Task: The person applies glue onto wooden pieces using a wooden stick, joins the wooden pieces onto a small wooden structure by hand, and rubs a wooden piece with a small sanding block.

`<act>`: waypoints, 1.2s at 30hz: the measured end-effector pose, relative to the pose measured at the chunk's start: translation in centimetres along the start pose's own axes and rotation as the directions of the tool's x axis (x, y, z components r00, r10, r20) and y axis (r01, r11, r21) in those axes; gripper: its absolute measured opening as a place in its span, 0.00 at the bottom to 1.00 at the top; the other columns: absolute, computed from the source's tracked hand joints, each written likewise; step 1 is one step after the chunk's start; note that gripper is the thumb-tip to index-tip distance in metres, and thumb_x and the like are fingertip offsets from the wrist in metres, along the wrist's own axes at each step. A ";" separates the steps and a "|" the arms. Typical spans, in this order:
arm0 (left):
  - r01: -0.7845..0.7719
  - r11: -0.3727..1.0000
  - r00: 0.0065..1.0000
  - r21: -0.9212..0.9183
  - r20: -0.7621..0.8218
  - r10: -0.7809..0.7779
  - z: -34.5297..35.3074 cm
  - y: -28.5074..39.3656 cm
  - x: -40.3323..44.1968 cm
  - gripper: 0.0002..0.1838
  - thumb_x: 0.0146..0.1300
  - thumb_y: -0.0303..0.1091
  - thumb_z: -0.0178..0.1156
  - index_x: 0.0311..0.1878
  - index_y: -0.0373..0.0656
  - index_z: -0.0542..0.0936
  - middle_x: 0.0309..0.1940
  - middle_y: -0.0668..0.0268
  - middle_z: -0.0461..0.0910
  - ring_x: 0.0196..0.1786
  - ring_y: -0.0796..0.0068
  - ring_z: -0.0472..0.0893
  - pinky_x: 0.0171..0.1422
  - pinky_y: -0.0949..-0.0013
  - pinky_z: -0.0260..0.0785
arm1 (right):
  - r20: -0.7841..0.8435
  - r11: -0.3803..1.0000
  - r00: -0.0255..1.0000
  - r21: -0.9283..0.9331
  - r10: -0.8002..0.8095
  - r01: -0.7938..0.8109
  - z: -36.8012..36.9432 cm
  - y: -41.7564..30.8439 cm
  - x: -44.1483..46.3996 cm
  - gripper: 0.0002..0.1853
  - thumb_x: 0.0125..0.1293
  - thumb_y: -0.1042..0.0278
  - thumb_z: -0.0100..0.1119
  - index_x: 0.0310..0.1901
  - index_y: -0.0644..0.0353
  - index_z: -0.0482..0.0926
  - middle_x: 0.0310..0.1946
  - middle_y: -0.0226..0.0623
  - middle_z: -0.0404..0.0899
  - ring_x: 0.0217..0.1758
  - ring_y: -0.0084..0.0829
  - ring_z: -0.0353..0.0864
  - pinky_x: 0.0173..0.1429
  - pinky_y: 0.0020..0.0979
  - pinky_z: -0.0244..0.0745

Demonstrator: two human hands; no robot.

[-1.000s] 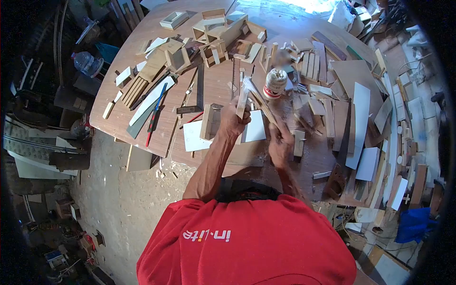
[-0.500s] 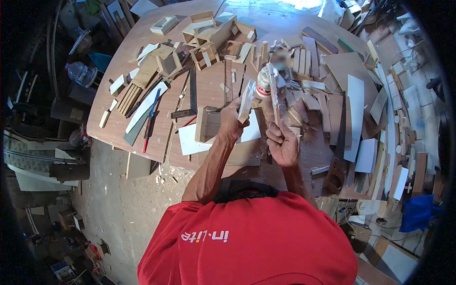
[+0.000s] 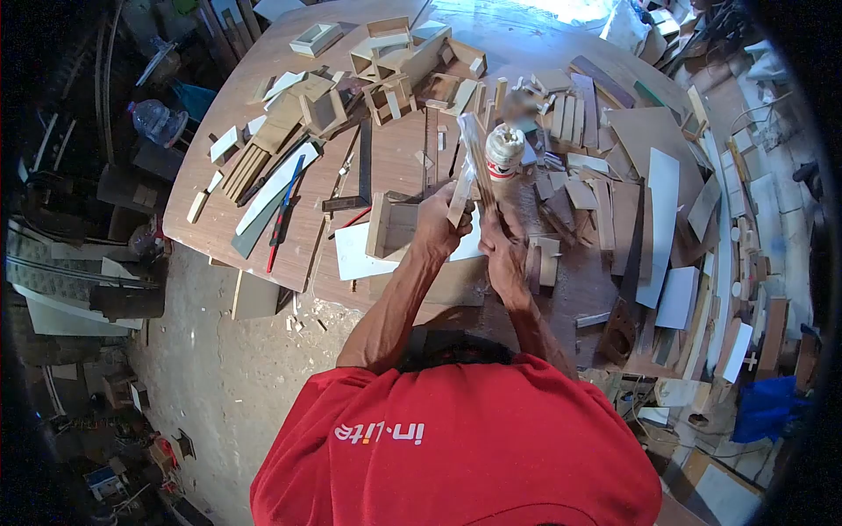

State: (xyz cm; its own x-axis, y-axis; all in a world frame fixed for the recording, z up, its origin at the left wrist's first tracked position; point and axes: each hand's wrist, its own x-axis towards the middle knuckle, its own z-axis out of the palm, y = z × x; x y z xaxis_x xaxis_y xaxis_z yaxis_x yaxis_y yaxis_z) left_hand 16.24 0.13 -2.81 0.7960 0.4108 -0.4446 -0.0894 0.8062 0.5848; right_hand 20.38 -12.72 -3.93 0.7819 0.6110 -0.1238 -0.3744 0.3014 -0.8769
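My left hand [image 3: 443, 219] is closed round a small pale wood piece [image 3: 460, 200], held upright over the table. In my right hand [image 3: 502, 238] is a thin wooden stick [image 3: 483, 180] with whitish stuff along its upper part. The stick's upper end meets or overlaps the top of the pale piece. Just beyond my right hand stands an open white jar [image 3: 504, 151] with a red label. Beside my left wrist lies an open wooden box [image 3: 391, 226] on a white board [image 3: 353, 253].
Small wooden boxes [image 3: 395, 96] and a white tray-like box [image 3: 317, 39] sit farther back on the table [image 3: 202, 206]. Toward the left lie a black square [image 3: 365, 167] and a red-and-blue tool [image 3: 283, 215]. Wood offcuts [image 3: 605, 210] crowd the right side.
Half a second ago the stick was apart from the pale piece, near the jar. My right hand has since swung it left against or over the piece.
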 end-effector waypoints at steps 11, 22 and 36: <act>-0.057 0.997 0.990 0.054 -0.128 0.064 -1.1 1.7 0.6 0.10 0.69 0.33 0.45 0.43 0.41 0.76 0.19 0.71 0.69 0.13 0.83 0.62 0.16 0.77 0.51 | -0.050 0.986 0.985 0.032 0.167 -0.166 -6.7 -0.5 -5.9 0.16 0.71 0.64 0.49 0.54 0.64 0.74 0.27 0.23 0.69 0.24 0.12 0.60 0.26 0.15 0.56; -0.029 0.992 0.999 0.126 -0.040 0.034 -0.6 -0.1 -0.2 0.09 0.68 0.32 0.48 0.47 0.41 0.74 0.21 0.71 0.68 0.15 0.85 0.63 0.17 0.79 0.53 | 0.432 0.681 0.880 0.585 0.198 -0.440 -3.2 -1.5 -2.7 0.22 0.75 0.51 0.43 0.51 0.66 0.71 0.20 0.19 0.58 0.18 0.12 0.51 0.20 0.17 0.47; -0.006 0.992 0.998 0.130 -0.055 0.013 -0.5 -0.5 -0.3 0.12 0.70 0.34 0.46 0.50 0.40 0.73 0.22 0.69 0.70 0.16 0.83 0.64 0.19 0.79 0.55 | 0.225 0.926 0.960 0.299 0.165 -0.229 -0.4 -1.2 -0.8 0.22 0.74 0.46 0.43 0.44 0.60 0.72 0.18 0.20 0.59 0.18 0.13 0.52 0.23 0.19 0.48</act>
State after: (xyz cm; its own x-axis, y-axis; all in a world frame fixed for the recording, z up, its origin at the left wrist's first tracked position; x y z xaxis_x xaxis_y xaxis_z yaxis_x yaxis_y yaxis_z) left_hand 15.77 -0.14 -3.33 0.7605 0.4442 -0.4736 -0.0155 0.7416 0.6706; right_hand 20.38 -13.84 -2.98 0.5770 0.8010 -0.1593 -0.6753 0.3582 -0.6447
